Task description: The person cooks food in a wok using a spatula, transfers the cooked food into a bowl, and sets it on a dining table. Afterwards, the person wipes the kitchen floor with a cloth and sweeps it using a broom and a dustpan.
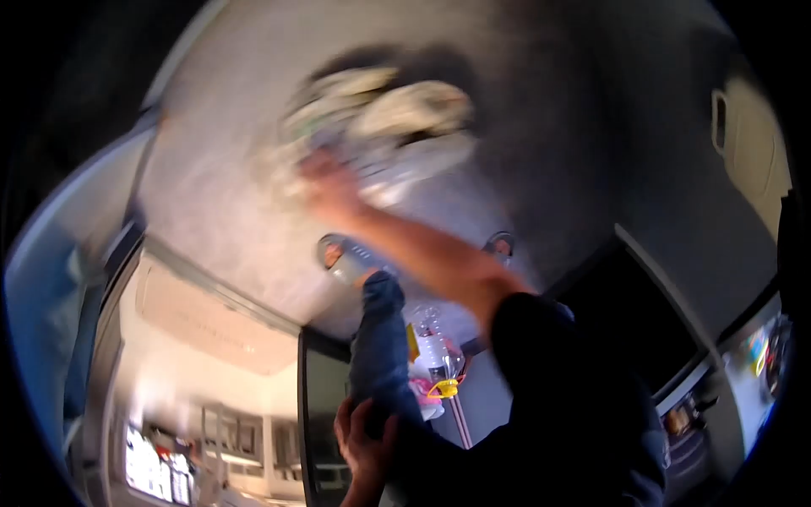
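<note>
My right arm reaches across and down to the floor, and my right hand point(329, 186) is smeared by motion. It is at the near left edge of a pale, crumpled bundle point(414, 118), which looks like cloth or plastic bags. Whether the fingers grip part of it cannot be made out. My left hand point(367, 439) rests on my bent leg near the knee, fingers apart and slightly curved, holding nothing. Blue jeans point(380, 338) cover the leg beside it.
My feet in grey sandals point(342, 262) stand on the pale floor point(220, 186). Behind my leg are a clear plastic bottle point(439, 351) with a yellow part and a pink-and-white item point(427, 397). A doorway at lower left opens onto shelves point(232, 435). Dark panels stand at right.
</note>
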`<state>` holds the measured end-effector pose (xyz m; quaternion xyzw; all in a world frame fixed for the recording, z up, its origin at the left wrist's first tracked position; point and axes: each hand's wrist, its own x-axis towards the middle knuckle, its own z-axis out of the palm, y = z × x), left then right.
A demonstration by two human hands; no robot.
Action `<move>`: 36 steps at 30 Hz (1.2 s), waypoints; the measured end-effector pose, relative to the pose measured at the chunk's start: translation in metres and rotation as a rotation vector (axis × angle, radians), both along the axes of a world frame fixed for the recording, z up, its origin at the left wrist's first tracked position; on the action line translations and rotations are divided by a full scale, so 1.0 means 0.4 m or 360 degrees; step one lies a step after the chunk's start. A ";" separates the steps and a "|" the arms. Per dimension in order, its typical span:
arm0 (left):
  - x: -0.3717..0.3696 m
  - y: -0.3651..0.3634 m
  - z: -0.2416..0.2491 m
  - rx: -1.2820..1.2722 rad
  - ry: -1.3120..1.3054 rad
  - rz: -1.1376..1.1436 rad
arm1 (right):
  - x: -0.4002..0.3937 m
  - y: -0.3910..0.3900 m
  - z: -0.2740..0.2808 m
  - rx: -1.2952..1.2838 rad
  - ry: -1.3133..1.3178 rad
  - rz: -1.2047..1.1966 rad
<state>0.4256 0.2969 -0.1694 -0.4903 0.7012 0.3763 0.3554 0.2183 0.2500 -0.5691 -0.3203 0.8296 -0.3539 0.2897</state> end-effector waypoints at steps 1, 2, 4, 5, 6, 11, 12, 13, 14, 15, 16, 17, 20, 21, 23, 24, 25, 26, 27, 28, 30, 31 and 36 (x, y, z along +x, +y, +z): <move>0.007 0.010 0.001 -0.0026 -0.0017 0.0010 | 0.066 -0.073 0.016 0.0126 0.0375 0.0195; 0.019 0.013 0.003 -0.0070 -0.0050 0.0020 | 0.145 -0.124 -0.032 0.0241 0.0315 0.0322; 0.005 0.004 0.009 -0.0039 0.0123 -0.0154 | 0.216 -0.125 -0.172 0.0277 0.0304 0.0585; -0.011 0.010 0.018 -0.0019 0.0067 -0.0183 | 0.213 -0.108 -0.196 0.0072 0.0362 0.0356; -0.030 0.029 0.020 -0.0009 0.0022 -0.0172 | 0.198 -0.081 -0.239 -0.0135 0.0443 0.0162; -0.004 0.078 0.004 -0.0101 0.0177 -0.0352 | -0.209 0.183 -0.181 0.0035 0.0692 0.0137; -0.009 0.071 0.015 -0.0139 0.0176 -0.0414 | -0.285 0.219 -0.174 -0.0028 0.0830 0.0002; -0.016 0.082 0.015 -0.0173 0.0183 -0.0477 | -0.359 0.275 -0.195 0.0008 0.0762 -0.0099; -0.023 0.091 0.014 -0.0198 0.0192 -0.0540 | -0.427 0.339 -0.209 0.0051 0.0693 -0.0199; -0.026 0.097 0.011 -0.0211 0.0206 -0.0603 | -0.490 0.419 -0.190 0.0163 0.0719 -0.0244; -0.021 0.098 0.007 -0.0202 0.0184 -0.0681 | -0.557 0.497 -0.162 0.0278 0.0742 -0.0286; -0.013 0.085 0.010 -0.0186 0.0156 -0.0767 | -0.613 0.563 -0.152 0.0426 0.0754 -0.0407; -0.034 0.109 0.008 -0.0163 0.0168 -0.0804 | -0.719 0.796 -0.113 0.0831 0.0586 -0.0607; -0.045 0.116 0.012 -0.0158 0.0186 -0.0783 | -0.724 0.890 -0.135 0.0800 0.0709 -0.0693; -0.057 0.130 0.018 -0.0154 0.0166 -0.0807 | -0.690 1.085 -0.194 0.0706 0.0847 -0.0933; -0.058 0.137 0.021 -0.0170 0.0130 -0.0856 | -0.667 1.182 -0.213 0.0629 0.0861 -0.1095; -0.054 0.139 0.019 -0.0190 0.0088 -0.0900 | -0.637 1.308 -0.284 0.0585 0.0770 -0.1256; -0.048 0.141 0.018 -0.0186 0.0075 -0.0928 | -0.607 1.422 -0.322 0.0528 0.0678 -0.1414; -0.039 0.145 0.015 -0.0191 0.0060 -0.0950 | -0.579 1.492 -0.238 0.1103 0.0937 -0.1112; -0.034 0.149 0.018 -0.0197 0.0047 -0.0963 | -0.529 1.629 -0.272 0.1177 0.0881 -0.1073; -0.070 0.175 0.010 -0.0062 0.0025 -0.0882 | -0.480 1.762 -0.223 0.1486 0.0632 -0.1118; -0.096 0.194 0.012 0.0008 0.0005 -0.0848 | -0.467 1.815 -0.176 0.1585 0.0252 -0.1158; -0.169 0.259 0.008 0.0084 0.0142 -0.1059 | -0.308 1.730 0.058 0.0639 0.0054 -0.2167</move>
